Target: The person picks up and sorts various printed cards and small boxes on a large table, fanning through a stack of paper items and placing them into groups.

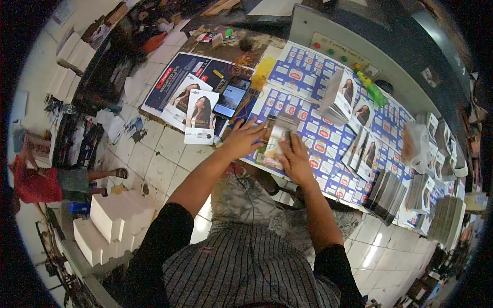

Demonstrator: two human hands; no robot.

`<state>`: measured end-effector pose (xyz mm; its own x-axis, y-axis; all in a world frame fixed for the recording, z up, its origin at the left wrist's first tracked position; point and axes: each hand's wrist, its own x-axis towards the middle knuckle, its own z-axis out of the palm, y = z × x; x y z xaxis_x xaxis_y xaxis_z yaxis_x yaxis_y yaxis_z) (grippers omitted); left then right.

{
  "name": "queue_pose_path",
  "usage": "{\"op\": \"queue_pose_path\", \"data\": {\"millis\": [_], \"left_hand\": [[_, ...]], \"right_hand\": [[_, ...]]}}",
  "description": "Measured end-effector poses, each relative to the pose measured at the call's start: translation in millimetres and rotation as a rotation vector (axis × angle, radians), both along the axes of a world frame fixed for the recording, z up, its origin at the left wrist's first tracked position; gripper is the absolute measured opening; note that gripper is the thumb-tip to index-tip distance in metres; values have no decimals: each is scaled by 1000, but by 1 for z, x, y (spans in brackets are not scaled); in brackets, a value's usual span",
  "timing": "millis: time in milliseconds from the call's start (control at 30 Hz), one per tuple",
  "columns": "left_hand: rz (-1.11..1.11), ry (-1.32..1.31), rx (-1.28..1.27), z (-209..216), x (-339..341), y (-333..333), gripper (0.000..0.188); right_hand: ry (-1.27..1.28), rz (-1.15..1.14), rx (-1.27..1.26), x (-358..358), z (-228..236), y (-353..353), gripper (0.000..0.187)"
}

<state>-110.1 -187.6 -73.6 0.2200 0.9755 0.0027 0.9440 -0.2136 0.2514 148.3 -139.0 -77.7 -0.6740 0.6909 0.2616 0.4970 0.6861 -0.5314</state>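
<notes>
A small printed stack (281, 134) lies near the centre of the frame, at the near edge of the surface, blurred as if in motion; set this close to the body, it is probably there for easy reach. The left hand (243, 139) lies at its left side with the fingers spread apart, perhaps to keep that edge from sliding. The right hand (296, 159) covers its lower right side; the blur hides whether its fingers clamp the stack or only press on it. Beneath, blue printed sheets (310, 127) cover the surface, likely as a clean, smooth layer. Just left of the hands, a phone (233, 98) and a white portrait card (201, 118) lie face up, so both can be seen at a glance. Toward the right of the frame, a thick pile of cards (339, 97) and a row of dark-edged stacks (385, 195) stand apart from the hands, seemingly grouped to leave elbow room, with a clear plastic bag (417, 146) among further bundles. At upper right, a machine panel (328, 47) with coloured buttons borders the surface.
</notes>
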Motion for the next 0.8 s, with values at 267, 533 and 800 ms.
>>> {"op": "queue_pose_path", "data": {"millis": [267,533,800], "left_hand": [[55,-317,1,-22,-11,1,57],[-168,-143,-163,4,-18,4,91],[-174,-124,-162,0,-18,3,95]], "right_hand": [[-225,86,87,-27,3,-5,60],[-231,23,116,-26,0,-8,59],[-186,20,161,-27,1,-8,60]]}}
